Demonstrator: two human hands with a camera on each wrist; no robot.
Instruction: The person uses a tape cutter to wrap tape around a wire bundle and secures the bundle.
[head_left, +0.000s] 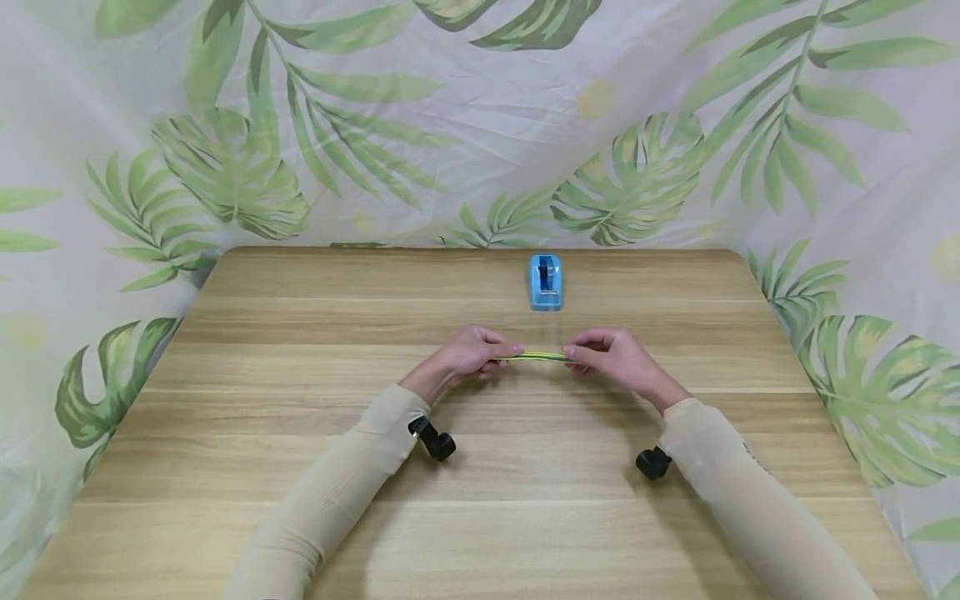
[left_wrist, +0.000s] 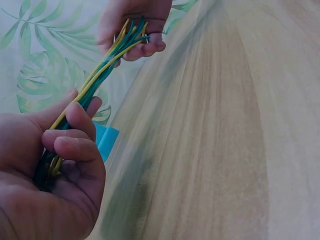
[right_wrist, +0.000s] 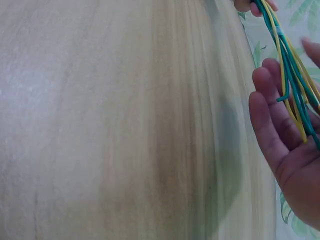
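A bundle of yellow and green wires (left_wrist: pixel 95 80) stretches between the two hands above the table. My left hand (head_left: pixel 471 350) grips one end, its fingers curled round the wires in the left wrist view. At the other end, my right hand (head_left: pixel 609 358) holds the bundle with thumb and fingers round it, and loose wire tips spread over its palm (right_wrist: pixel 305 170). A band of clear tape (right_wrist: pixel 276 31) shows on the bundle between the hands. From a blue tape dispenser (head_left: pixel 546 283), a clear tape strip (head_left: pixel 552 329) runs toward the bundle.
The wooden table (head_left: pixel 525 533) extends under both arms. A leaf-patterned cloth (head_left: pixel 480 125) hangs behind it and along the sides. Black wrist cameras (head_left: pixel 433 440) are strapped to both sleeves.
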